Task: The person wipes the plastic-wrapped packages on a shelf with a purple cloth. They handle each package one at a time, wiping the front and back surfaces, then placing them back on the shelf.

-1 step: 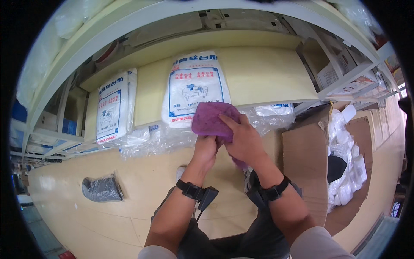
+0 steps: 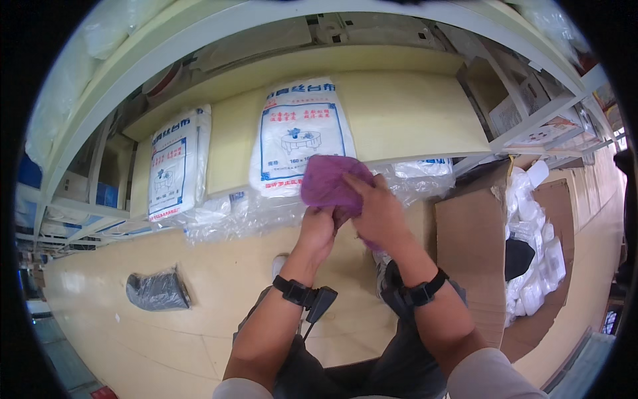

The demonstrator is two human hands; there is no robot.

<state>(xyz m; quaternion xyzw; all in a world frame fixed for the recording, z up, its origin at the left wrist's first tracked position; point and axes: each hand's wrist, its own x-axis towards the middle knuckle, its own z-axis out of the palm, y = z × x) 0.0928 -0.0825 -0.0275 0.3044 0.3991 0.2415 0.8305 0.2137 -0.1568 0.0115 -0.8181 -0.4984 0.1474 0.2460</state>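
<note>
A folded purple cloth (image 2: pixel 332 184) is held up in front of the shelf edge, between my two hands. My left hand (image 2: pixel 319 228) grips its lower edge from below, with the fingers partly hidden under the fabric. My right hand (image 2: pixel 379 209) lies over the cloth's right side, its index finger stretched across the top and the other fingers closed round the fabric. A bit of the cloth hangs below my right hand. Just behind, a white plastic pack with blue and red print (image 2: pixel 302 130) lies on the cream shelf (image 2: pixel 405 110), its lower right corner covered by the cloth.
A similar white pack (image 2: pixel 176 166) rests further left. Clear plastic wrapping (image 2: pixel 246 216) hangs below the shelf's front edge. An open cardboard box (image 2: pixel 468 246) with white plastic items (image 2: pixel 531 259) stands at right. A dark wrapped bundle (image 2: pixel 157 290) lies on the floor at left.
The cloth has shifted slightly to the right. Less of it hangs below my right hand than before. Both hands keep their grip.
</note>
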